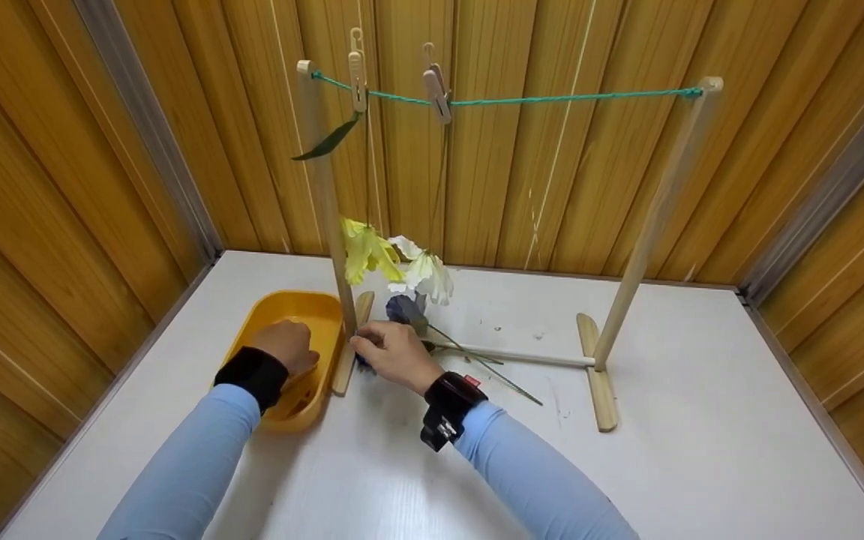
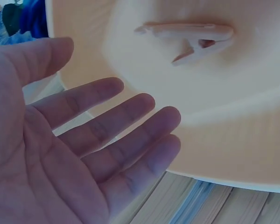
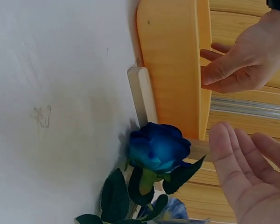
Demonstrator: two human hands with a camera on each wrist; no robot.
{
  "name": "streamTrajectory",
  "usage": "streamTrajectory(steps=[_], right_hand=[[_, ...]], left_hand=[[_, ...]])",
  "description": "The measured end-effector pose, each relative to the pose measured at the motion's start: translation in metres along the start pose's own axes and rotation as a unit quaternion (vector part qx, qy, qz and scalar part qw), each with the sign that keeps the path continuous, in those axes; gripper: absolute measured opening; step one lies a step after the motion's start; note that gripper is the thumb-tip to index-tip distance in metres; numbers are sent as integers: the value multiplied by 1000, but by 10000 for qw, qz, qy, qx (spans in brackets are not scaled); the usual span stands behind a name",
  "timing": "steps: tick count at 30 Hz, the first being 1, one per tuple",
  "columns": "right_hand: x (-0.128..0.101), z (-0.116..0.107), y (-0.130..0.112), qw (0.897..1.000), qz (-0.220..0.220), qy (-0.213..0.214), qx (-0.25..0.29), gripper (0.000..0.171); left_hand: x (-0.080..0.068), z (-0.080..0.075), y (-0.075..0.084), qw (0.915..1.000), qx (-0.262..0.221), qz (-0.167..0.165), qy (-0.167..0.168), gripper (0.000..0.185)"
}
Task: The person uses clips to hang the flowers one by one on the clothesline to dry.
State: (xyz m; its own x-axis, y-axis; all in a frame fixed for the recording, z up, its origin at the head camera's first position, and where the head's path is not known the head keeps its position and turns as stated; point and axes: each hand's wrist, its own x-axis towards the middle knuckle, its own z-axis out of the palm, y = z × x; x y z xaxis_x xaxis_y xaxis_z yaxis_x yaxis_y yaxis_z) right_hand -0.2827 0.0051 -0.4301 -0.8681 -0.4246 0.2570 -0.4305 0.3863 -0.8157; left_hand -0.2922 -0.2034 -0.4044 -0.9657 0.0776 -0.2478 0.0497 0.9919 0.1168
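Observation:
My left hand (image 1: 287, 345) reaches down into an orange plastic basin (image 1: 327, 311), fingers spread and holding nothing. Beyond its fingertips, in the left wrist view, a pale clothespin (image 2: 196, 32) lies on the basin floor. Beside the rack's left post is my right hand (image 1: 398, 354), its fingers loosely bent around nothing. Close to it in the right wrist view lies a blue rose (image 3: 158, 147) with green leaves. Behind the right hand another bluish flower (image 1: 404, 309) rests on the table, long stems trailing right.
A wooden rack has a left post (image 1: 329, 195), a right post (image 1: 653, 225) and a green cord (image 1: 552, 98) between them. Two clothespins (image 1: 358, 79) on the cord hold a yellow flower (image 1: 364, 251) and a white flower (image 1: 428, 274) upside down. Wood-patterned panels (image 1: 507, 172) enclose the table.

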Motion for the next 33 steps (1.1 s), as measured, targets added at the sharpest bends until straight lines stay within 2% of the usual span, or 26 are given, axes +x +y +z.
streamTrajectory(steps=[3, 7, 14, 20, 24, 29, 33], right_hand=[[3, 5, 1, 9999, 42, 38, -160, 23], [3, 10, 2, 9993, 47, 23, -360, 20], [2, 18, 1, 9977, 124, -259, -609, 20], [0, 21, 0, 9975, 168, -453, -520, 20], [0, 19, -1, 9974, 197, -503, -466, 22], [-1, 13, 3, 9984, 237, -382, -342, 22], [-2, 7, 8, 9993, 220, -173, -249, 21]], left_hand=[[-2, 2, -2, 9999, 138, 82, -27, 25], [-6, 4, -2, 9989, 325, 348, 15, 17], [-6, 11, -3, 9988, 267, 417, -33, 5], [-10, 17, -1, 9988, 86, 491, -25, 3], [-9, 23, 0, 9978, 235, 619, 41, 4], [-6, 25, -5, 9966, 222, 774, 152, 4], [-2, 20, -9, 9945, 226, 955, 365, 4]])
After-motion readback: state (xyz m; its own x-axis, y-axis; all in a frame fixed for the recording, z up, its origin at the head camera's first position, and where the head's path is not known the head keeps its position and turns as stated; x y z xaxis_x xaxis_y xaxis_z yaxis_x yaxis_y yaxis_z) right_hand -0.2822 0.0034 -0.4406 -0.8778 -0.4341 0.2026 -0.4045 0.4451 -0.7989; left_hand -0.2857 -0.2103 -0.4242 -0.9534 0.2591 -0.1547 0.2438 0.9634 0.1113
